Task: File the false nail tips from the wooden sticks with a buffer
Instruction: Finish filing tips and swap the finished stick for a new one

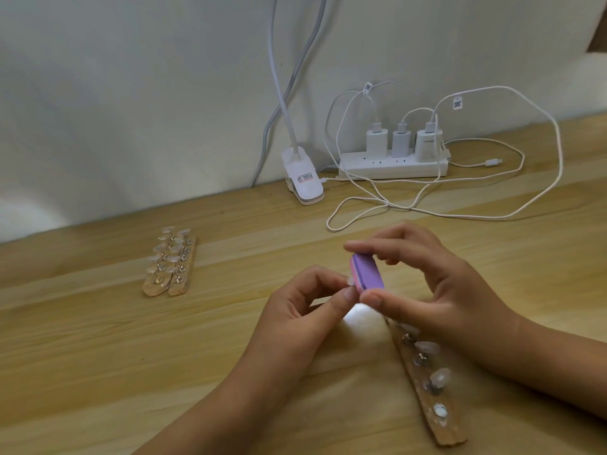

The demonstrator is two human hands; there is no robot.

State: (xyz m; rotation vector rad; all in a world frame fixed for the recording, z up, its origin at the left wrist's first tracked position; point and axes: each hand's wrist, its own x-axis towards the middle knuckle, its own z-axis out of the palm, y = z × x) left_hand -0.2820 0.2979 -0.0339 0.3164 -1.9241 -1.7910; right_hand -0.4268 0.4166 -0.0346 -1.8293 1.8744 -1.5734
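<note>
Over the wooden table, the left hand pinches a clear nail tip against the purple buffer so it can be rubbed smooth. The right hand pinches the buffer by its ends. One stick lies close below, and two more sticks wait farther left.

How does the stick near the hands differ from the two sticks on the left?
The near stick lies alone; the two left sticks lie side by side. The near stick is partly under the right hand; the left sticks touch no hand. All hold nail tips on pins.
</note>
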